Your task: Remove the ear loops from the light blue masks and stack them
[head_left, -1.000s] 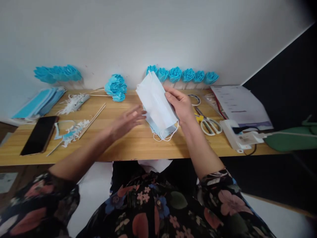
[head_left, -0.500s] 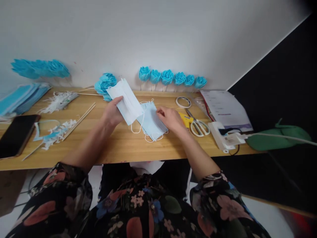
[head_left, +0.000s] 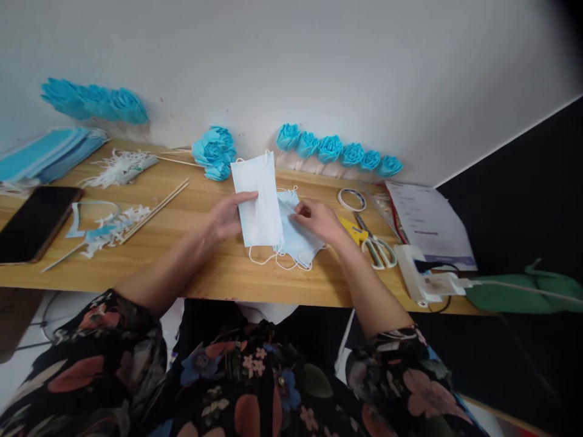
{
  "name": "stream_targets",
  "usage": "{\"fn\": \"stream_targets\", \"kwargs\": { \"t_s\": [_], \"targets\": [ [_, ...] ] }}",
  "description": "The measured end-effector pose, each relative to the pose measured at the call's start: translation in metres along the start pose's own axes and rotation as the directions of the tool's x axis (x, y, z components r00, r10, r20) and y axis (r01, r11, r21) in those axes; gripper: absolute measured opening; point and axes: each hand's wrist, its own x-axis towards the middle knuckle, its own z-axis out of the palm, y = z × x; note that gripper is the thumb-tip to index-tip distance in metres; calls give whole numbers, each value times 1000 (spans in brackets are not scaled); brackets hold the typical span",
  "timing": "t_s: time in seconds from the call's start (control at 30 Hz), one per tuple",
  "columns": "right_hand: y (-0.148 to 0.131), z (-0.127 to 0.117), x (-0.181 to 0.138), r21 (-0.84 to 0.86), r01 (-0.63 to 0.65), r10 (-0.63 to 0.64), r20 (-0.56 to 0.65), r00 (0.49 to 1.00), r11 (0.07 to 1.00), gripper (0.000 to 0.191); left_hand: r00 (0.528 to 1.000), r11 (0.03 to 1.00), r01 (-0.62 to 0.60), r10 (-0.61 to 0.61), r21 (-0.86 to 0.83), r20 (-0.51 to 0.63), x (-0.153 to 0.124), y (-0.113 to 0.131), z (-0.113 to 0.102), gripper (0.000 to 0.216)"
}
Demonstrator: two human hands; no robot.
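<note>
My left hand [head_left: 229, 215] grips a pleated disposable face mask [head_left: 257, 200] by its left edge, thumb on the pale side. The mask is raised and tilted, its ear loops hanging below. More light-blue face masks [head_left: 300, 237] lie on the wooden table just right of it, partly covered by it. Above them my right hand [head_left: 319, 220] is closed, thumb and fingertips pinched together. Whether a mask edge or a loop is between those fingertips I cannot make out.
Blue mask-material flowers [head_left: 328, 149] stand along the wall. Scissors [head_left: 378, 249], a yellow tool [head_left: 353, 230], a tape roll [head_left: 351, 199] and a power strip [head_left: 412, 273] are to the right. A phone [head_left: 39, 224], thin sticks [head_left: 157, 209] and a mask stack [head_left: 54, 155] lie left.
The mask in my left hand has swung more upright and come nearer my right hand. My right hand stays over the other masks. The whole view has shifted and tilted slightly.
</note>
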Motion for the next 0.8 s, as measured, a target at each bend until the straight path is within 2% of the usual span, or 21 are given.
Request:
{"fn": "stream_targets", "kwargs": {
  "t_s": [0.03, 0.1, 0.17, 0.23, 0.33, 0.47, 0.57, 0.67, 0.8],
  "targets": [
    [-2, -1, 0, 167, 0, 3, -16, 1000, 986, 15, 999, 1000, -23, 23, -5, 32, -2, -2, 3, 37],
    [-7, 0, 2, 460, -3, 34, -61, 998, 888, 25, 993, 998, -67, 69, -20, 92, -6, -7, 10, 39],
    [-12, 6, 5, 632, 21, 67, -115, 991, 775, 42, 988, 997, -70, 74, -38, 134, -8, -14, 16, 39],
    [-13, 16, 6, 719, 44, 88, -146, 985, 693, 51, 989, 999, -32, 38, -41, 146, -8, -22, 18, 37],
    [-10, 31, 5, 790, 61, 108, -159, 981, 610, 54, 995, 999, 28, -24, -32, 99, -6, -31, 18, 36],
    [-6, 40, -2, 821, 88, 24, -123, 992, 564, 59, 1000, 999, 1, 1, -54, 29, -7, -36, 18, 38],
    [-7, 41, -4, 773, 162, -40, -175, 984, 613, 57, 999, 999, -19, 20, -49, 29, -9, -38, 20, 38],
    [-5, 39, -4, 703, 199, -41, -235, 971, 683, 46, 999, 999, -48, 48, 13, 9, -7, -36, 20, 34],
    [-2, 31, -6, 700, 128, -12, -169, 986, 703, 46, 963, 962, -247, 257, 115, -85, -3, -20, 15, 32]
  ]
}}
